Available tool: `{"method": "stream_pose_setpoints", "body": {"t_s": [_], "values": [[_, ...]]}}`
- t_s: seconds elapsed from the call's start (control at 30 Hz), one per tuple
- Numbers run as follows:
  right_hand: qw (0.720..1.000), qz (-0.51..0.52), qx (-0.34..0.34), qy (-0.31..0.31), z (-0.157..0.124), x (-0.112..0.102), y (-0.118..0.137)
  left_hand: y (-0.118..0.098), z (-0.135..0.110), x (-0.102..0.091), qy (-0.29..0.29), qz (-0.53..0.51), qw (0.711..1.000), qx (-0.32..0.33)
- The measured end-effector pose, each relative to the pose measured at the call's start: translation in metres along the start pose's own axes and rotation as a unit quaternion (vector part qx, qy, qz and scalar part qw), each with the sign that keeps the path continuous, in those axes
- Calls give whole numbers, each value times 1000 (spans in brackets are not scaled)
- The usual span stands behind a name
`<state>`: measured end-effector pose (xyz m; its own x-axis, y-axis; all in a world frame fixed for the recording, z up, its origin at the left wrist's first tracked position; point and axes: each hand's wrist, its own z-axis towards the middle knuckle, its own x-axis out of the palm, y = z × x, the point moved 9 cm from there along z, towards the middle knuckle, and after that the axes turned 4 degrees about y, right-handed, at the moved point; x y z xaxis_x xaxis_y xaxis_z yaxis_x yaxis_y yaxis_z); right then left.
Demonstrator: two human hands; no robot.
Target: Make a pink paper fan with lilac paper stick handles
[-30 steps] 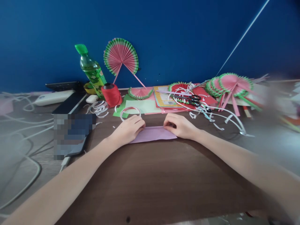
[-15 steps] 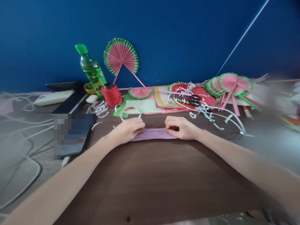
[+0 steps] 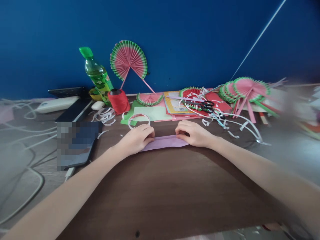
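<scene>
Pinching a strip of purple paper (image 3: 163,143) near its two ends, the left hand (image 3: 137,138) and the right hand (image 3: 195,134) face each other across the middle of the desk (image 3: 160,190). The fingers of the left hand are curled and drawn together over the paper's left part; how the thumb sits there I cannot tell. On the right, the thumb and index finger close on the paper close to its far edge, with a small dark gap behind their tips and the other fingers folded in. The paper lies low over the brown desktop, long side running from hand to hand, its near edge slightly wavy. Just beyond the left hand is a roll of tape (image 3: 139,115), near a green sheet (image 3: 128,119) and a pale green sheet (image 3: 152,113). A small folded fan (image 3: 149,100) lies behind these, while a larger pink and green fan (image 3: 128,60) stands against the blue wall (image 3: 187,43). To the left are a red thread spool (image 3: 119,102), a tilted green bottle (image 3: 98,78) and a phone (image 3: 83,143), its screen partly blurred out. Beyond the right hand, black-handled scissors (image 3: 206,106) rest among white strips, and more paper fans (image 3: 250,89) are heaped farther right.
</scene>
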<state>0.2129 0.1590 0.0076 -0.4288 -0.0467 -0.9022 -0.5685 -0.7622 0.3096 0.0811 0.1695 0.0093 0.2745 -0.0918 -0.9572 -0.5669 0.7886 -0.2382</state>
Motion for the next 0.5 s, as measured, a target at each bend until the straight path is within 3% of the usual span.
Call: {"method": "stream_pose_setpoints", "body": {"t_s": [0.13, 0.3, 0.5], "values": [[999, -33, -33, -8, -1, -2, 6, -4, 1, -2, 2, -14, 1000, 16], [999, 12, -29, 15, -2, 0, 6, -7, 1, -1, 22, -63, 997, 43], [995, 95, -6, 12, -2, -4, 1, -1, 1, 1, 61, -111, 992, 4]]}}
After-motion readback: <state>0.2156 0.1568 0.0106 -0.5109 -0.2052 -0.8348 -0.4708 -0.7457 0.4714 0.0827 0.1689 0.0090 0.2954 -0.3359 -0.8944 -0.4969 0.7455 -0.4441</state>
